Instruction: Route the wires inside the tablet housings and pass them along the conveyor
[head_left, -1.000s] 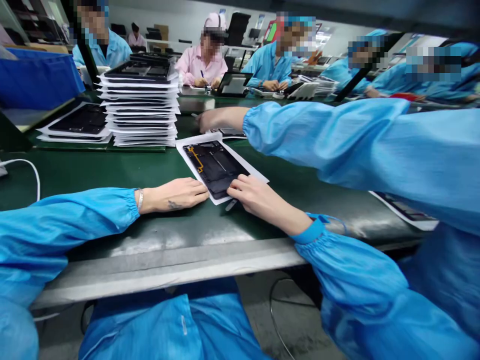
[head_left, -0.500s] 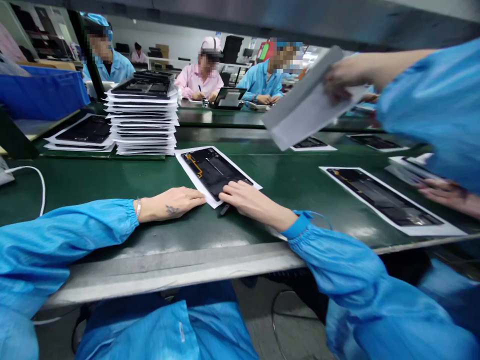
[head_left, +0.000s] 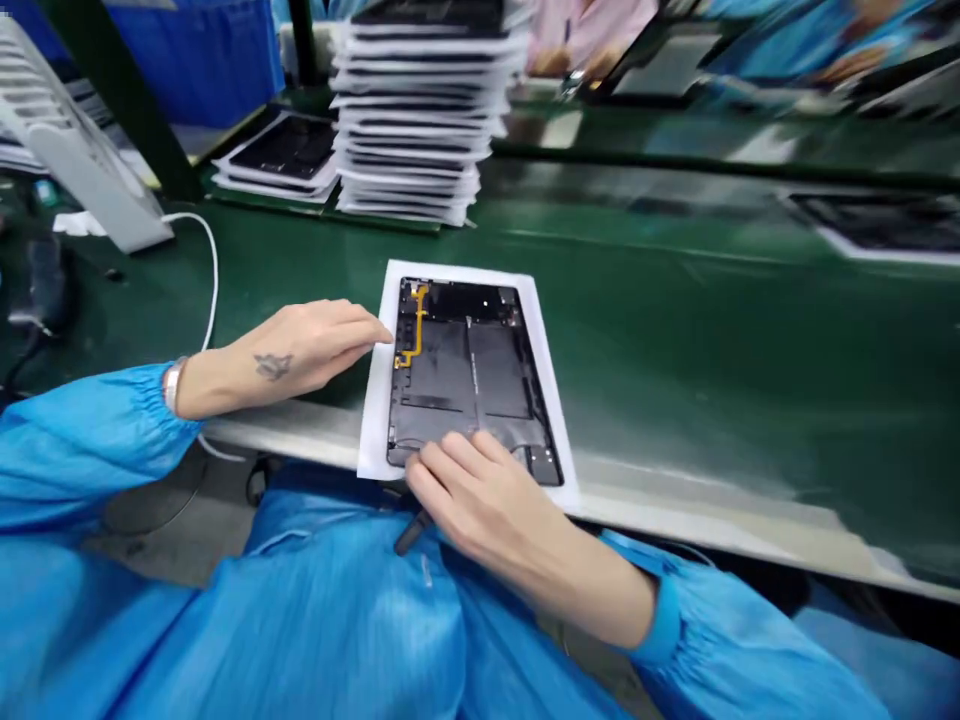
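Green belt carries a stack of trays; both hands, left hand and right hand, rest open on the panel.

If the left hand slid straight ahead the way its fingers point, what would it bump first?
The left hand points right, fingertips at the white paper sheet's edge. It would probably meet that sheet first, then the black tablet back panel with a yellow flex cable lying on it.

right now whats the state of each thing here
left hand: open, flat, fingertips at the sheet's left edge
right hand: fingers resting on the panel's near end
dark panel: lying flat, insides up
white sheet: under the panel, overhanging the table edge
tray stack: piled upright
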